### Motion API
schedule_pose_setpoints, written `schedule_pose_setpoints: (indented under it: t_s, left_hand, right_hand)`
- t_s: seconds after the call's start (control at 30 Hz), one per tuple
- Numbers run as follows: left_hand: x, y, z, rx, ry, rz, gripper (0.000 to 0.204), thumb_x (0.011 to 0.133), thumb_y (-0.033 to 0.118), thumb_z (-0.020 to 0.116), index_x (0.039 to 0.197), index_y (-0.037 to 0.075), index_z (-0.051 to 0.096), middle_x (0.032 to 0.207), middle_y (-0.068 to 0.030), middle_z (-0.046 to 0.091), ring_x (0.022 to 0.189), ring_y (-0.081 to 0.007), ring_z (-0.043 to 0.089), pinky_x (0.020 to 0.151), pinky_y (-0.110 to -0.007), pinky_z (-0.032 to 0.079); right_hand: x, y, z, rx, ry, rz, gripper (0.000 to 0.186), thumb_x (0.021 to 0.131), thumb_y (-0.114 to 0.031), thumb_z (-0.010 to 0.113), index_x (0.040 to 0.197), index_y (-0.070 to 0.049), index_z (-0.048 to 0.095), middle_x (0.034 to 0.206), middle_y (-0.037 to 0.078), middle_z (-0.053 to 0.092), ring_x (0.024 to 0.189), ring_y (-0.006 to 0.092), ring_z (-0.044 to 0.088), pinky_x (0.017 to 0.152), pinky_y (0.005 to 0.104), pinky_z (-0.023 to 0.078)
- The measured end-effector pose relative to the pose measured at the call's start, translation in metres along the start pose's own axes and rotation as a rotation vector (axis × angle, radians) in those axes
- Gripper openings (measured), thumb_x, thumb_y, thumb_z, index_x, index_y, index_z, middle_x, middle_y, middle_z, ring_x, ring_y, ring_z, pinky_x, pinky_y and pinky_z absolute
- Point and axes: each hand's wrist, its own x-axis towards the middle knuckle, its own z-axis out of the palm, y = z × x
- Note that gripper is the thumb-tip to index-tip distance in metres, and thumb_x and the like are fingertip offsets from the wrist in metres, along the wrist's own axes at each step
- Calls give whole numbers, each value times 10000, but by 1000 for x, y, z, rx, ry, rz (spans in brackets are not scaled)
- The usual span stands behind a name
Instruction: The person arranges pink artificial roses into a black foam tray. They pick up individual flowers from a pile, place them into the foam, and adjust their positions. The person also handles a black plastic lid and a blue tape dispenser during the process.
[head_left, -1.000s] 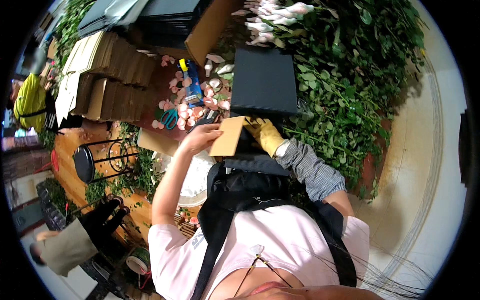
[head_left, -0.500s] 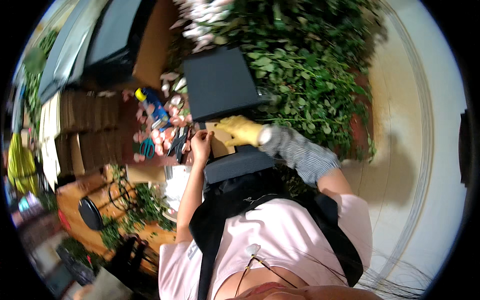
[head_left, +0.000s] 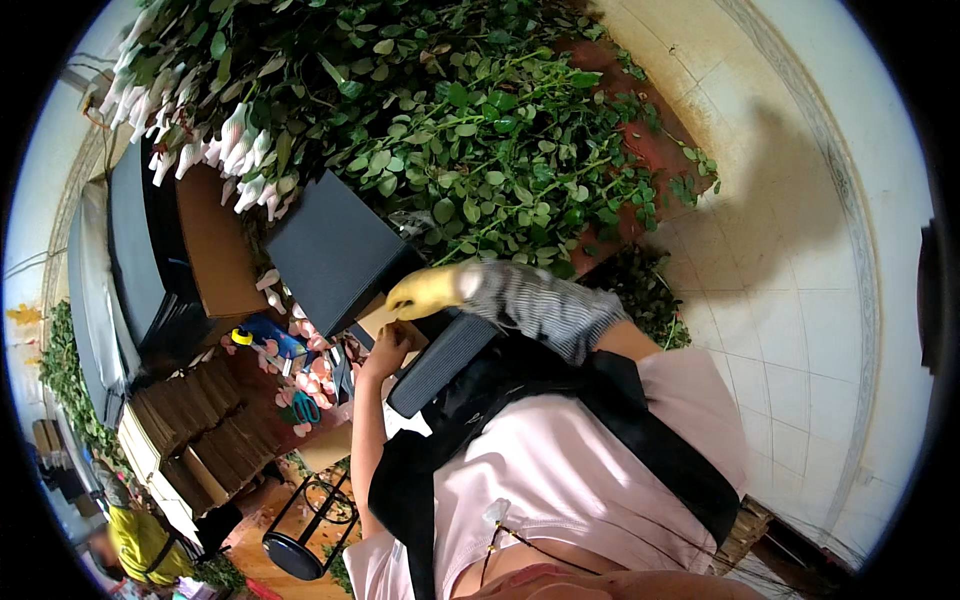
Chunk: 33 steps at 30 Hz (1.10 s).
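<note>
The tan cardboard piece (head_left: 375, 320) lies between the bare left hand (head_left: 388, 352) and gloved right hand (head_left: 424, 293), near the dark corrugated boards (head_left: 335, 250). Grip: cannot tell. This piece seems mid-handling; stacked cardboard sheets (head_left: 195, 415) remain at left.

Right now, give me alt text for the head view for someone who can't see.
A person's bare left hand and yellow-gloved right hand are at a tan cardboard piece beside a dark block. Leafy stems spread above; pink petals, scissors and stacked cardboard lie to the left.
</note>
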Motion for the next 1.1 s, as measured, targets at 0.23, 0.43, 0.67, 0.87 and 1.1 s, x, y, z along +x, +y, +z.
schedule_pose_setpoints:
  t_s: [0.23, 0.43, 0.67, 0.87, 1.1]
  left_hand:
    - [-7, -1, 26, 41, 175, -14, 405, 854, 148, 710, 1153, -48, 521, 1061, -260, 600, 945, -406, 637, 828, -443, 526]
    - [-25, 7, 45, 164, 195, -43, 618, 749, 209, 828, 1212, -16, 485, 1108, -256, 551, 997, -453, 588, 881, -490, 514]
    - [-22, 12, 32, 11, 113, -72, 650, 725, 233, 851, 1190, -35, 484, 1110, -246, 544, 1008, -404, 579, 896, -447, 504]
    - [-28, 23, 26, -101, 106, -92, 558, 776, 199, 822, 1181, -4, 496, 1088, -176, 551, 935, -284, 604, 817, -373, 520]
    - [-31, 33, 21, -10, 153, -20, 505, 833, 176, 780, 1205, 3, 485, 1085, -180, 561, 964, -286, 624, 837, -379, 517]
  right_hand:
    - [-138, 80, 9, -647, 560, 561, 320, 946, -182, 611, 1240, -58, 593, 1005, 139, 695, 874, 270, 671, 811, 448, 555]
    - [-150, 70, -12, -462, 366, 576, 357, 960, -277, 608, 1245, -62, 598, 994, 154, 691, 915, 306, 671, 856, 481, 534]
    - [-62, 53, -162, -806, 1078, 84, 366, 911, -168, 669, 1263, -93, 601, 1109, 103, 677, 1076, 285, 630, 1031, 459, 477]
    - [0, 114, -213, -772, 708, 511, 225, 894, -137, 643, 1115, -147, 683, 1240, 40, 652, 1222, 223, 570, 1126, 422, 366]
    - [-91, 95, -270, -742, 1185, 657, 287, 847, -35, 679, 1105, -149, 730, 883, 88, 711, 805, 250, 666, 840, 416, 544]
